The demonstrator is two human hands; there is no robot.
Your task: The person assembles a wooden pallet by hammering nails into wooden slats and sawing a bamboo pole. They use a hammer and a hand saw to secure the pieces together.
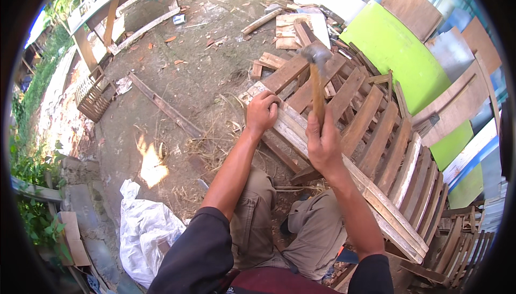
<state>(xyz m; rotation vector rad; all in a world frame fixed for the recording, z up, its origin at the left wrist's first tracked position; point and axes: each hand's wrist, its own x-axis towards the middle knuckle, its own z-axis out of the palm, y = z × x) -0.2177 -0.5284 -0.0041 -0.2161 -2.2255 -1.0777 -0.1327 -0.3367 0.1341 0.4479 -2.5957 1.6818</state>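
My right hand [325, 146] is wrapped round the wooden handle of a hammer [318, 92], which points up and away from me. The hammer's metal head hangs over the slats of a wooden pallet [365, 124]. On the far left end of the pallet's pale near beam [293, 127] rests my left hand [262, 112]. Its fingers are curled closed; whatever they pinch, if anything, is hidden. The pallet lies tilted in front of my knees, its brown slats running away from the beam.
Loose wood blocks [271, 60] lie behind the pallet. Green panels [398, 52] and plywood lean at the right. A white sack [145, 229] sits at my left, with a long plank [164, 103] and a slatted crate [95, 98] on the ground beyond. More slatted wood [457, 251] stands lower right.
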